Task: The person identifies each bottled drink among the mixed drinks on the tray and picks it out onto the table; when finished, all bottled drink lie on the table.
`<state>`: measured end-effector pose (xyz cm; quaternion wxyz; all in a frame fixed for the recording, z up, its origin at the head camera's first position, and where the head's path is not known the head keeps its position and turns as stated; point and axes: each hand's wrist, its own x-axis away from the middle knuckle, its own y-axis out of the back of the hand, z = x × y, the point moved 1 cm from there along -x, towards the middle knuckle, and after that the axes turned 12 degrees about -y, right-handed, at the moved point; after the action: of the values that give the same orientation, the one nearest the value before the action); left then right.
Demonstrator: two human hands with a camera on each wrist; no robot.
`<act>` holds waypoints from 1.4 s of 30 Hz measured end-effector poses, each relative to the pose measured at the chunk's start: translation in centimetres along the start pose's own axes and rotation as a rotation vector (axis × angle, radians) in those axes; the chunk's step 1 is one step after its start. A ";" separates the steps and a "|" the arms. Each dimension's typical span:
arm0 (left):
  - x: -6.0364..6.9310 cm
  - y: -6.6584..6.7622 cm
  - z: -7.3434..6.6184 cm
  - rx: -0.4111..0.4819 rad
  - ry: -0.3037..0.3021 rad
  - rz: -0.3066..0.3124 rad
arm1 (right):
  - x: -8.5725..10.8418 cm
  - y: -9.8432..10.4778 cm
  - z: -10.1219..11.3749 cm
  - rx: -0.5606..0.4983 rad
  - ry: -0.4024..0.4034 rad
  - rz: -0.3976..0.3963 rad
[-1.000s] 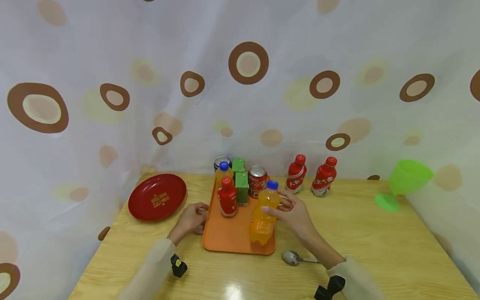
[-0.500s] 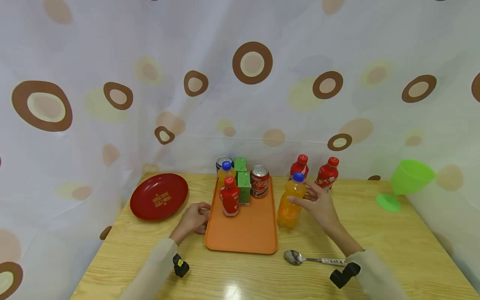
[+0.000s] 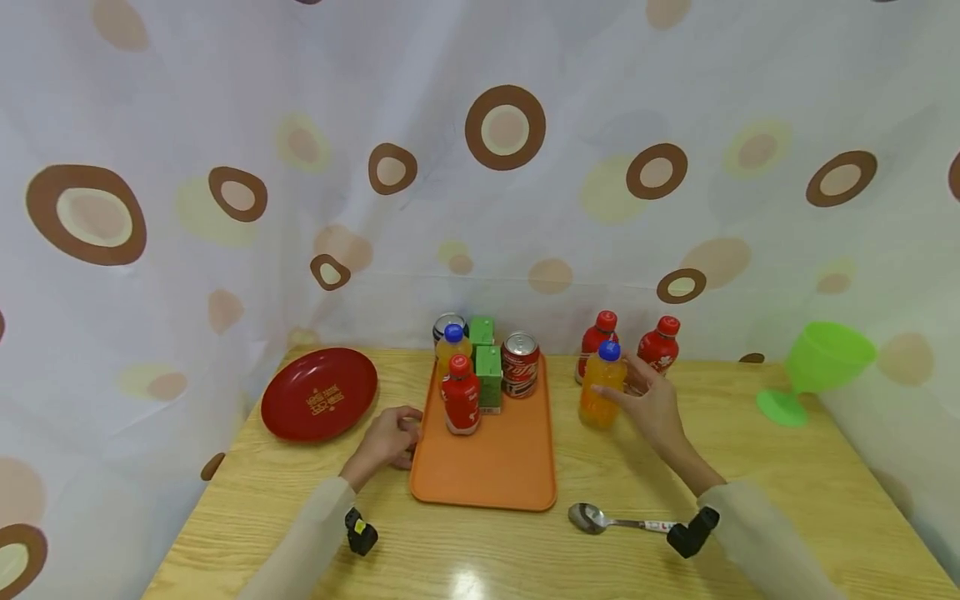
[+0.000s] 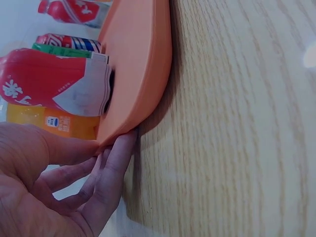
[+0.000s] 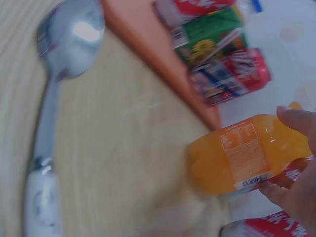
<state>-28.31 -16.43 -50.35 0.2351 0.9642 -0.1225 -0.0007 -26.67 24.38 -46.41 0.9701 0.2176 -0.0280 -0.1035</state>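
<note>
The orange bottle (image 3: 599, 400) has just passed from over the tray (image 3: 495, 471) to the table (image 3: 765, 475) on its right, and in the last half second it has shifted farther right and toward the far side. So, as I judge it, this bottle now counts as off the tray, while the red bottle (image 3: 461, 402), carton (image 3: 489, 379) and can (image 3: 521, 367) remain on it. The right hand (image 3: 657, 410) grips the bottle high, just below its blue cap, thumb on the near left side and fingers round the far right side; most of the body hangs below the grip, about upright. Whether its base touches the table I cannot tell. It is right of the tray and just on the near side of the left one of two more red bottles (image 3: 597, 337), partly hiding it. The left hand (image 3: 386, 437) pinches the tray's left edge, thumb on the rim and forefinger against the underside, and its place has hardly changed.
</note>
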 end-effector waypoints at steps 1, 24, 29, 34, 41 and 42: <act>0.0 0.1 0.0 -0.004 -0.003 -0.001 | -0.1 -0.2 -0.3 0.006 0.009 -0.005; 0.9 -0.4 -0.2 0.028 0.035 -0.011 | -0.2 -0.2 -1.4 0.077 0.052 0.010; 0.8 -0.4 0.0 0.045 0.044 -0.007 | -0.4 -0.3 -1.6 0.068 0.062 0.010; 0.5 -0.3 0.2 0.082 0.034 -0.013 | -0.8 -0.6 -1.8 0.050 0.098 0.009; 0.3 -0.5 0.4 0.134 0.037 -0.001 | -0.8 -0.1 -1.4 0.113 0.149 0.043; 0.3 -0.5 0.4 0.134 0.033 0.004 | -0.6 0.0 -1.3 0.121 0.159 0.031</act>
<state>-27.94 -16.29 -50.90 0.1721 0.9774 -0.1203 0.0241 -27.15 25.05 -47.57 0.9559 0.2828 0.0395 -0.0688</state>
